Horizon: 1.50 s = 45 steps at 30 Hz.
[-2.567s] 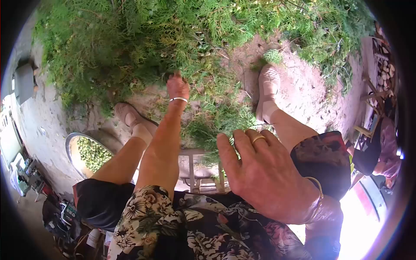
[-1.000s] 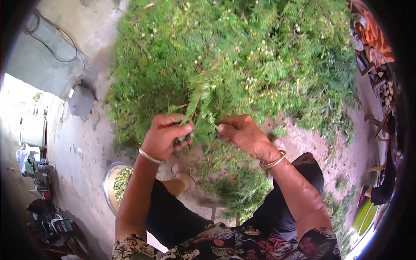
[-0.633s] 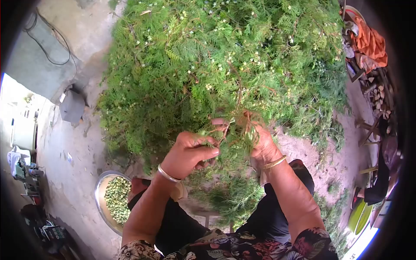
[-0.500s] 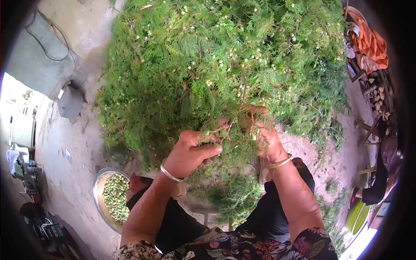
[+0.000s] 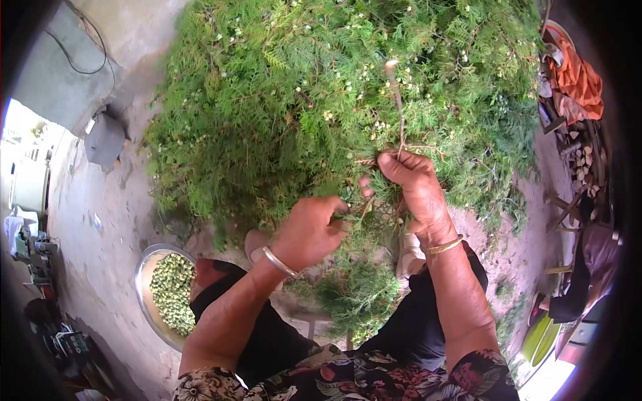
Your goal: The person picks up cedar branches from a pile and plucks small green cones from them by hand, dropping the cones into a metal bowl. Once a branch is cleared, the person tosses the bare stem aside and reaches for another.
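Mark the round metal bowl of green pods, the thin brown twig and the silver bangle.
Round metal bowl of green pods [image 5: 138, 291]: head view, left rim.
Thin brown twig [image 5: 396, 100]: head view, mid-stem above the right hand [image 5: 418, 190].
Silver bangle [image 5: 279, 262]: head view, band on the left wrist.

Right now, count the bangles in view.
2. Silver bangle on the left wrist; gold bangle on the right wrist. The sleeves could hide more.

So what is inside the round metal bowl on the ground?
A heap of small green pieces fills the round metal bowl. Its floor is covered by them, and the person's leg hides its right edge.
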Tool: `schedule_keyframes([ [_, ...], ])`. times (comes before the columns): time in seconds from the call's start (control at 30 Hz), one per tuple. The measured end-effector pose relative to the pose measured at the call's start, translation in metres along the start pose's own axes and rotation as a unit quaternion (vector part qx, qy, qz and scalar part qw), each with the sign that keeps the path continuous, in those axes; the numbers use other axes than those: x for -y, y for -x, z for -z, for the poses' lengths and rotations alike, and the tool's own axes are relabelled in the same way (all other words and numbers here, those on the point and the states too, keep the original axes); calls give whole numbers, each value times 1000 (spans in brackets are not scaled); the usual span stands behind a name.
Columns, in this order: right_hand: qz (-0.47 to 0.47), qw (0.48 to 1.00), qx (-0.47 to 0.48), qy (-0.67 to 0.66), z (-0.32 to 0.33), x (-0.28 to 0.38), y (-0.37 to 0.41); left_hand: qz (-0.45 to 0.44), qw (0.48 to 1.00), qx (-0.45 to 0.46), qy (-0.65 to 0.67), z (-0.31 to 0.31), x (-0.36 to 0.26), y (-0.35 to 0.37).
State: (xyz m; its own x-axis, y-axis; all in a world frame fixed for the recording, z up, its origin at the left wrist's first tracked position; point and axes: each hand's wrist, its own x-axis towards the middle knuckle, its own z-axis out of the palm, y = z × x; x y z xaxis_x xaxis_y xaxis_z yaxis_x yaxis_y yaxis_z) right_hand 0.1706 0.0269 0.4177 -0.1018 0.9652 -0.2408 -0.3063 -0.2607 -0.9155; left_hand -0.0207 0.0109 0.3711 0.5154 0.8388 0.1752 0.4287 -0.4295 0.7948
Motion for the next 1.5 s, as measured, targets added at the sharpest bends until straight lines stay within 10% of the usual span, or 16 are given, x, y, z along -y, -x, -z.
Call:
schedule_keyframes([
  [0.13,21,1000,14,12,7,-3,0,157,970,-29,181,35,-22,-9],
  [0.33,31,998,46,1,7,-8,2,283,773,-97,559,38,-8,-10],
  [1.1,60,982,73,164,-6,-13,4,152,812,-138,547,32,-8,-11],
  [1.4,24,983,121,133,2,-4,15,230,649,-105,717,58,8,-10],
  [1.5,8,975,140,175,0,0,19,222,762,-72,604,44,1,-9],
])
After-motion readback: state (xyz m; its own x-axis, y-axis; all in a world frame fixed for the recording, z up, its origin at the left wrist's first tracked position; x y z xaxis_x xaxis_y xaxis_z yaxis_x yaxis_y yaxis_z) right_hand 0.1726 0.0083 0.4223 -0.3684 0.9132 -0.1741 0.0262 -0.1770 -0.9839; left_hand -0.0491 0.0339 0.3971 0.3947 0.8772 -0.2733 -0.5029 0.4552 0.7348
